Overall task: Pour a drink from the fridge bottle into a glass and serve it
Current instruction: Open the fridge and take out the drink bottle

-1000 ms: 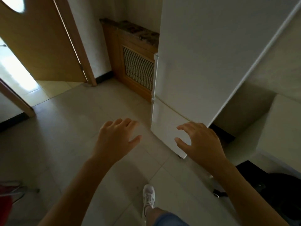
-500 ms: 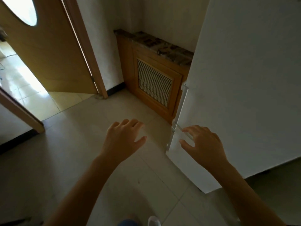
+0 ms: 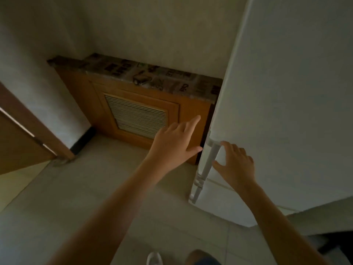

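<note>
White fridge fills the right side of the view, doors closed; the seam btwn upper and lower door runs across just below the right hand. Tiled floor takes the lower left and centre. Pale wall behind, top of view. Wooden cabinet stands against that wall, just beside the fridge's left edge w/ a dark gap btwn them; slatted vent panel set in its front, and a dark printed cover lies along its top edge. Brown door w/ its frame at the far left edge, standing open.

Vertical fridge handle runs down the fridge's left edge, a second short one just below it.

Left hand is out in front of the cabinet's right end, fingers spread and mostly straight, index pointing up, thumb tip near the fridge's left edge; holds nothing. Right hand is at the fridge door just right of the handle, fingers wide and loosely bent, thumb near the bar, not wrapped round it; can't tell if fingertips touch the door. Grip wide, nothing held.

White shoe at the bottom edge on the floor, a knee beside it.

Bottle and glass not seen; fridge is shut.
</note>
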A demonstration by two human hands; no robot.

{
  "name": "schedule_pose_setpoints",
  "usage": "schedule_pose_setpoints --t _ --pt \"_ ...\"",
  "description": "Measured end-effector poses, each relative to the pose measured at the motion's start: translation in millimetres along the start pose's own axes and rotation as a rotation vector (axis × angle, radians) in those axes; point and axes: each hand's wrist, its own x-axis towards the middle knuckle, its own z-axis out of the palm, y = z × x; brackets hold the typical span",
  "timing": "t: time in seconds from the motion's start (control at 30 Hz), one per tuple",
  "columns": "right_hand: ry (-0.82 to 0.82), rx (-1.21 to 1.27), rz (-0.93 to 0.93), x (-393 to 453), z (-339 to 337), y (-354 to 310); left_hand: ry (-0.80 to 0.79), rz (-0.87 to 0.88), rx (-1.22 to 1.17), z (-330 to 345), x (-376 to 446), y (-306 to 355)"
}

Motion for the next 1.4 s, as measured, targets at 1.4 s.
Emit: schedule_pose_setpoints --t 1.4 --pt "0.128 -0.142 0.678 -11.4 38.0 -89.2 0.116 0.738 -0.649 64.5 95.5 -47.2"
